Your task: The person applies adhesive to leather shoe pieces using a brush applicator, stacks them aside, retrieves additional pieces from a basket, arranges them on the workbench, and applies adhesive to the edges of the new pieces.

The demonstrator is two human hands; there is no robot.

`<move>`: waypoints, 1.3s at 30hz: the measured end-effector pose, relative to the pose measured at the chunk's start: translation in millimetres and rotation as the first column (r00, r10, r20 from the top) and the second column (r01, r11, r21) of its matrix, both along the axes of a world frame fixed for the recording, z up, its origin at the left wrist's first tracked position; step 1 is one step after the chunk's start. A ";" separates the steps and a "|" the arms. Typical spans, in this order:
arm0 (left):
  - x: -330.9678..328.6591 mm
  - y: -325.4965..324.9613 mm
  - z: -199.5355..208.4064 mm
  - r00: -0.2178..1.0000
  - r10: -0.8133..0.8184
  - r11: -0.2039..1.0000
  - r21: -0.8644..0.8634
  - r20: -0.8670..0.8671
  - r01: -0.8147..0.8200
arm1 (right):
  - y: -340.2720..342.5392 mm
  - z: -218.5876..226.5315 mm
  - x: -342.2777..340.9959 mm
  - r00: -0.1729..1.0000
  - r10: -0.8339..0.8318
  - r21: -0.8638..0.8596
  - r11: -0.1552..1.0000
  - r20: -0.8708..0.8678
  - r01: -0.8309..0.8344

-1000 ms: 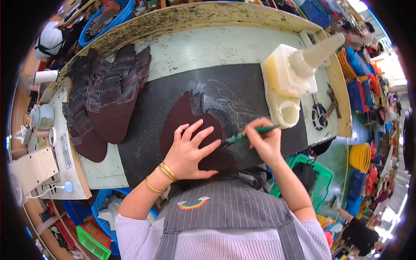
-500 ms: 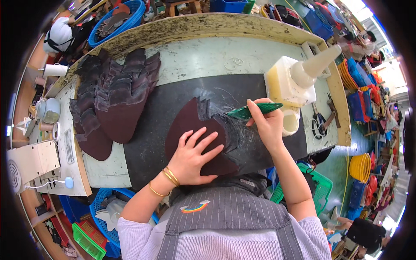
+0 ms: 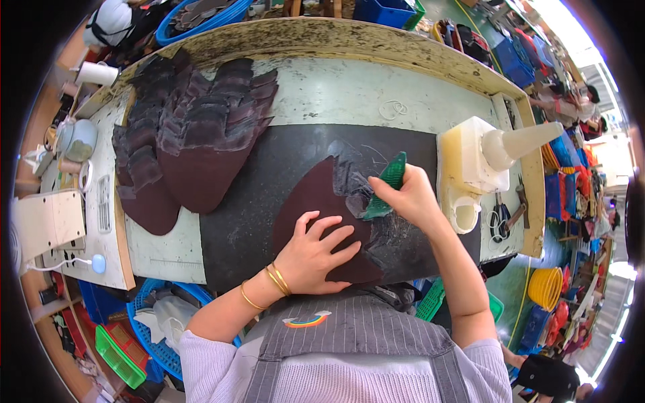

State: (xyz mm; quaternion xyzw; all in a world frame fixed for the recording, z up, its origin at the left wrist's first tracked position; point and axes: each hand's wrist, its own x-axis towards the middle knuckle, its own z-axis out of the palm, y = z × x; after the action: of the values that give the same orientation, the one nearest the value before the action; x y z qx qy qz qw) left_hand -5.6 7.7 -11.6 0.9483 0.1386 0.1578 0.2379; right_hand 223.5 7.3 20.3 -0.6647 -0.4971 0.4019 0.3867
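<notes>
Dark maroon leather-like pieces lie overlapped on a black mat, their stepped upper right edges smeared greyish. My left hand rests flat on them with fingers apart and holds nothing. A flat, leaf-shaped green spreader with a ribbed face is gripped by my right hand, thumb on its near side. Its lower tip meets the smeared edges of the pieces. Beyond my right hand stands a squarish translucent bottle of yellowish liquid with a long pale nozzle.
Several more maroon pieces fan out in piles at the left. The black mat covers part of the pale table, which has a raised wooden rim. Scissors lie at the right. A blue basket stands below the left edge.
The green spreader has turned from nearly level to steeply upright, and its tip has come down and left onto the pieces' edges. My left hand stays on the pieces. The view has shifted slightly.
</notes>
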 end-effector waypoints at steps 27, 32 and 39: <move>-7.3 -6.4 -10.9 0.981 0.086 0.994 0.054 0.177 -0.096 | -97.9 9.2 -8.8 0.964 0.225 0.028 0.973 0.143 -0.231; -8.2 -7.7 -4.9 0.986 0.073 0.996 0.045 0.150 -0.080 | -65.0 37.3 6.3 0.974 -0.041 0.117 0.991 -0.221 0.068; -5.5 -13.2 -5.2 0.988 0.088 0.996 -0.001 0.128 -0.089 | 22.9 -22.3 -27.9 0.927 0.240 0.475 0.805 0.287 -0.355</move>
State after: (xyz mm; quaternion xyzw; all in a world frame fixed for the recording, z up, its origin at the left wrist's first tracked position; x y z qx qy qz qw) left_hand -11.1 -5.5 -16.8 0.9297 0.1647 0.2292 0.2366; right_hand 195.6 30.2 -2.0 -0.4878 -0.7237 0.2352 0.4278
